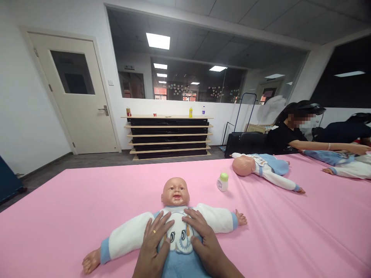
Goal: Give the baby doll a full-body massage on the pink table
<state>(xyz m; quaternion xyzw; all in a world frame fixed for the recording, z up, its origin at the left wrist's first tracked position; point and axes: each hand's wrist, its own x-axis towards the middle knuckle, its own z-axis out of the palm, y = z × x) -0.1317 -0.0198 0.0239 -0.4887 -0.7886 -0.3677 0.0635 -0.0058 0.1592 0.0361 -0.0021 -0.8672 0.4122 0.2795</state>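
A baby doll [175,193] lies on its back on the pink-covered table, its head away from me and its arms stretched out to the sides. It wears a white and blue outfit with a cartoon animal face on the chest. My left hand [156,241] rests flat on the left of that chest, fingers apart, a ring on one finger. On the other side my right hand [203,239] lies with spread fingers on the doll's chest. Between the two hands the cartoon face stays visible. The doll's legs are out of the frame.
A white bottle with a green cap [223,182] stands beyond the doll's arm. Farther right lies a second doll [269,166], and past it a person [295,133] reaches towards another doll [344,162]. The pink table cover [72,208] has folds on the right.
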